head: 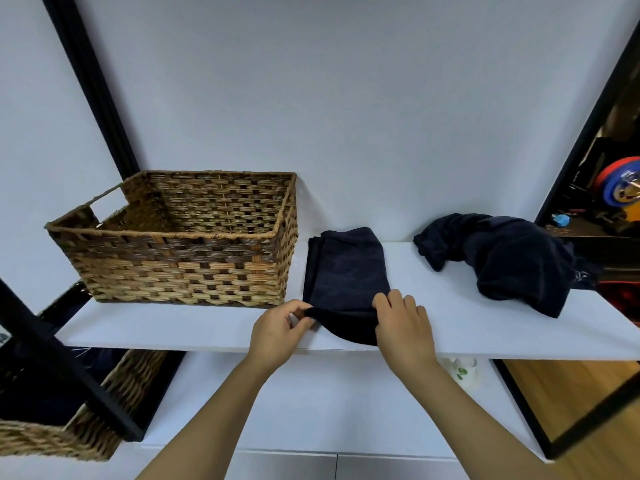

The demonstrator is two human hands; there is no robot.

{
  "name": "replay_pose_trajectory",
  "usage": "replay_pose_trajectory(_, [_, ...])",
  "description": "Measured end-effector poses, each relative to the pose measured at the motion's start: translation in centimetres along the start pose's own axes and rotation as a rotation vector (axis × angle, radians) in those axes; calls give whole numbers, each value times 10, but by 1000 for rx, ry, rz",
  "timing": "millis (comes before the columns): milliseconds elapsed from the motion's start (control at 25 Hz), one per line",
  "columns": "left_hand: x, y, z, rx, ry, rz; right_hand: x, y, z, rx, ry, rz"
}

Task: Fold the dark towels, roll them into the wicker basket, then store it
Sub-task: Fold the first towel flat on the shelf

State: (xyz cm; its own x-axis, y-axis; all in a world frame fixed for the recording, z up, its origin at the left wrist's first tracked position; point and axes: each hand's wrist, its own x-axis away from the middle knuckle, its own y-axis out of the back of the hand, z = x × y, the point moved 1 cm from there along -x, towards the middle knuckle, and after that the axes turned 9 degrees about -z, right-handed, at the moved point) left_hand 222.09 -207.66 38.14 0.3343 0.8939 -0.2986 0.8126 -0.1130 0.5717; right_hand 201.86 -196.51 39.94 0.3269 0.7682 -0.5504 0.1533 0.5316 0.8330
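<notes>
Lower centre, folded towel (346,268): it lies flat on the white shelf (207,327), its near end curled up into the start of a roll at the shelf's front edge.
Left hand (277,337): your thumb and fingers (298,311) pinch the left end of that roll.
Right hand (403,327): your fingers curl down over the right end of the roll, gripping it.
Left of the frame, wicker basket (180,265): it stands upright on the shelf, just beside the folded towel, nothing visible inside.
Right of the frame, crumpled towel (502,258): a dark heap on the same shelf, well apart from your hands.
Bottom left, second basket (86,427): it sits on a lower level with dark cloth inside.
</notes>
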Motion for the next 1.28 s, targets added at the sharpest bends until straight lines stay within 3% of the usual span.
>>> replay_pose_trajectory(320, [0, -4, -5, -66, -3, 28, 15, 16, -42, -129, 45, 155])
replay_pose_trajectory(560, [6, -5, -6, -18, 18, 35, 32, 8, -46, -61, 412, 21])
replay_pose_trajectory(840, [0, -4, -4, 197, 71, 21, 17, 16, -52, -64, 605, -46])
replay_pose_trajectory(1280, [-2, -3, -8, 277, 75, 31, 11, 24, -58, 130, 478, -57])
